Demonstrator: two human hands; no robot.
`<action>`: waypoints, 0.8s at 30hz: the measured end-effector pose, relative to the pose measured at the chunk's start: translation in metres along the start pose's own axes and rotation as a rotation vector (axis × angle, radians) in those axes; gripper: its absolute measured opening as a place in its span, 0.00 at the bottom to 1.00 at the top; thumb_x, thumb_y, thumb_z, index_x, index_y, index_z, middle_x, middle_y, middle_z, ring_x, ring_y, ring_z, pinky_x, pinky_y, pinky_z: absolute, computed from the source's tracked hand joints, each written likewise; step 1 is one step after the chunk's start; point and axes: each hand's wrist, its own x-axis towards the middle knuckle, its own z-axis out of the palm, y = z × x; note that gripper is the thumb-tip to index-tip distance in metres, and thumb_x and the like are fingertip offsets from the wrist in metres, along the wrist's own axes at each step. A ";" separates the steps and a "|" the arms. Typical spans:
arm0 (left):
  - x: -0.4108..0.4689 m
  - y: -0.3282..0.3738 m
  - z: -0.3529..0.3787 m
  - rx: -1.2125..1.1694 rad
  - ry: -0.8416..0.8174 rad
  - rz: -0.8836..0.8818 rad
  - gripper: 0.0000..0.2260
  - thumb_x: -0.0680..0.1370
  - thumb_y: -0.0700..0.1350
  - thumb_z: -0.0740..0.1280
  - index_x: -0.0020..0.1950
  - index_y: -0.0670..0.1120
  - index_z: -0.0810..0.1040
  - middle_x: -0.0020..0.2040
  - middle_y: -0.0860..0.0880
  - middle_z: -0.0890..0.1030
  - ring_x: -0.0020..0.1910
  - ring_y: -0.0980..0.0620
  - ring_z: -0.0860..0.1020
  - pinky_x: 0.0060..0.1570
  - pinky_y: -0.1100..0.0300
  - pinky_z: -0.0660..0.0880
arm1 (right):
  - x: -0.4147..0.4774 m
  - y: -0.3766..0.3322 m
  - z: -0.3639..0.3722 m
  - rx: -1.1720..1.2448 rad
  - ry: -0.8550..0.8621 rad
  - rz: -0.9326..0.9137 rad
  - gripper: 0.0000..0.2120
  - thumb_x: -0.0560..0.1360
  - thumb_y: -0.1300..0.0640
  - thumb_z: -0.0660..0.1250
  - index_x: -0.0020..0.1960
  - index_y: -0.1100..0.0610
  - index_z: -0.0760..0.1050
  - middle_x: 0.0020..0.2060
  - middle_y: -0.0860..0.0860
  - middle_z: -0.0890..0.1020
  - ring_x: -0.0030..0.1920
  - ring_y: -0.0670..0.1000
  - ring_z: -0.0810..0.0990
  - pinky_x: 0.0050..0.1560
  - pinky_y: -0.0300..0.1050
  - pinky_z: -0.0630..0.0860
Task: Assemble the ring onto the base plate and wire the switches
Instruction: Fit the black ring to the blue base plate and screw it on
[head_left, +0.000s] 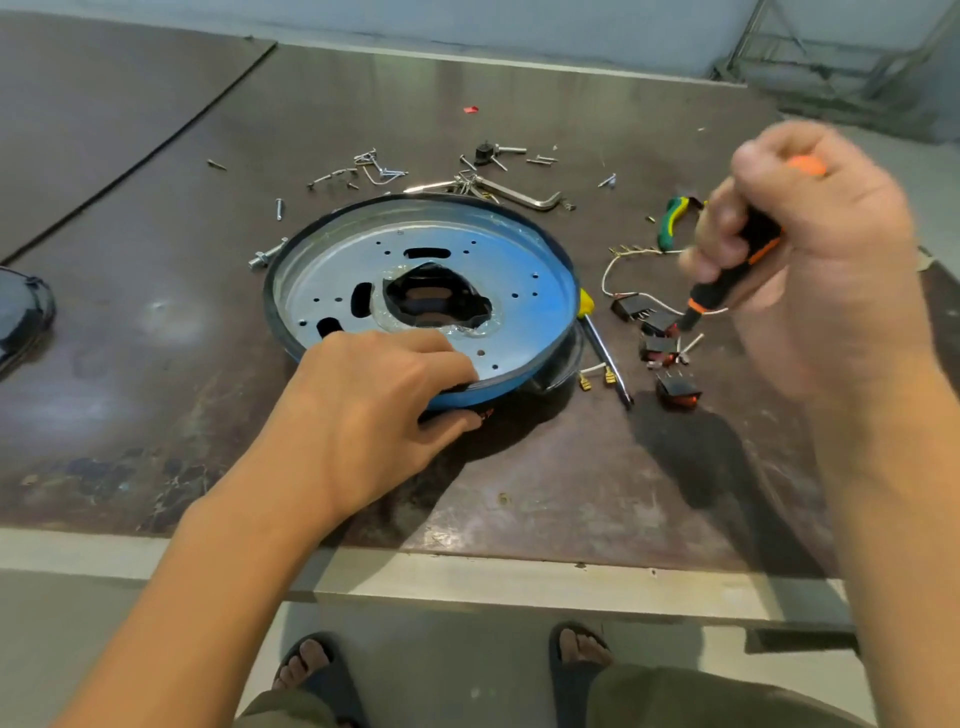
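Observation:
A round metal base plate (530, 291) with a blue-filmed rim and a dark ring (270, 280) around its edge lies on the table centre. My left hand (363, 410) grips the plate's near rim, fingers on top and thumb under the edge. My right hand (810, 249) is raised to the right of the plate, closed around a black-and-orange screwdriver (737, 265) whose tip points down toward several black rocker switches (660, 343) with white wires (613, 265). Two brass spade terminals (597, 376) lie beside the plate.
Loose screws and clips (374, 171), a hex key (524, 195), a bolt (265, 255), a yellow-handled screwdriver (602, 343) and green-yellow pliers (672, 221) lie behind and right of the plate. A dark object (23, 317) sits at the left edge. The table's front edge (467, 577) is near me.

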 end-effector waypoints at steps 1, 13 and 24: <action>0.001 0.002 0.000 0.020 -0.005 0.000 0.12 0.74 0.55 0.69 0.49 0.49 0.84 0.48 0.54 0.83 0.43 0.47 0.82 0.39 0.49 0.80 | -0.002 0.003 -0.010 -0.195 0.009 -0.006 0.06 0.78 0.62 0.67 0.44 0.54 0.74 0.29 0.50 0.75 0.28 0.52 0.69 0.33 0.44 0.68; 0.025 0.042 0.006 0.218 0.033 -0.131 0.15 0.76 0.64 0.61 0.51 0.54 0.73 0.47 0.56 0.74 0.44 0.52 0.75 0.29 0.58 0.70 | -0.005 0.061 -0.044 -1.309 -0.037 0.338 0.08 0.74 0.48 0.74 0.39 0.48 0.78 0.44 0.54 0.82 0.54 0.56 0.77 0.50 0.50 0.77; 0.067 0.064 0.029 0.282 -0.086 -0.210 0.18 0.81 0.61 0.56 0.60 0.50 0.70 0.58 0.49 0.74 0.57 0.45 0.72 0.41 0.54 0.66 | -0.003 0.072 -0.043 -1.329 0.111 0.419 0.16 0.68 0.47 0.80 0.49 0.50 0.78 0.52 0.53 0.80 0.49 0.53 0.75 0.45 0.48 0.73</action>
